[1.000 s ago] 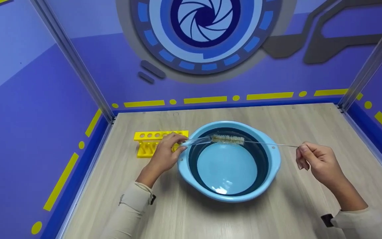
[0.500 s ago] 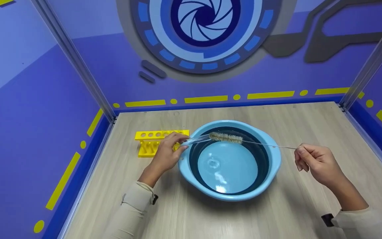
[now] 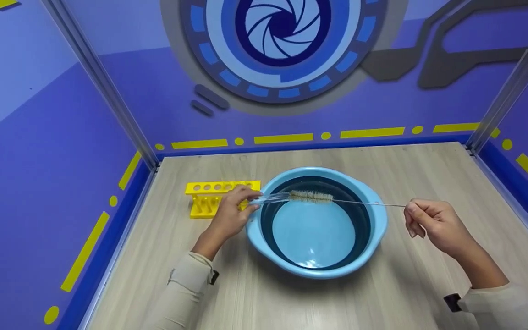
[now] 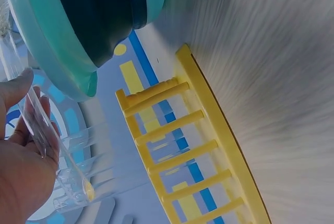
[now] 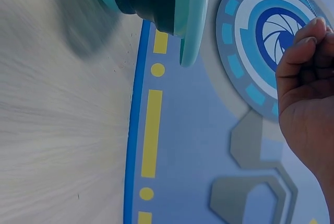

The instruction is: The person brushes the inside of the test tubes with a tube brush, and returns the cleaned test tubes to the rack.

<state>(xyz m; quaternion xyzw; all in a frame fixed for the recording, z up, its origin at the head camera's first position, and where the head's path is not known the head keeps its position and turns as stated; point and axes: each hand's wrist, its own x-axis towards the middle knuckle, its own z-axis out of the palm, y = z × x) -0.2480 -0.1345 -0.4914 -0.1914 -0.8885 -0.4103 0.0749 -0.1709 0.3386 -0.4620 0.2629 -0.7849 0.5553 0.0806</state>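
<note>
In the head view, my left hand (image 3: 232, 213) holds a clear test tube (image 3: 273, 198) nearly level over the left rim of a light blue basin (image 3: 316, 273). In the left wrist view, the test tube (image 4: 39, 114) lies between thumb and fingers. My right hand (image 3: 438, 227) pinches the thin wire handle of a test tube brush (image 3: 311, 196) at the right. The brush's bristled head is above the basin, its tip at the tube's mouth; whether the tip is just inside cannot be told. In the right wrist view, only a bit of wire shows above the right hand (image 5: 308, 78).
A yellow test tube rack (image 3: 202, 208) stands left of the basin, partly behind the left hand. Several clear tubes (image 4: 86, 164) stand in it. Water lies in the basin. Blue panel walls (image 3: 131, 96) enclose the back and sides of the wooden table (image 3: 429, 174).
The brush and right hand have shifted slightly left and the bristled head has dipped a little. A ripple on the water half a second ago has faded. The left hand has barely moved.
</note>
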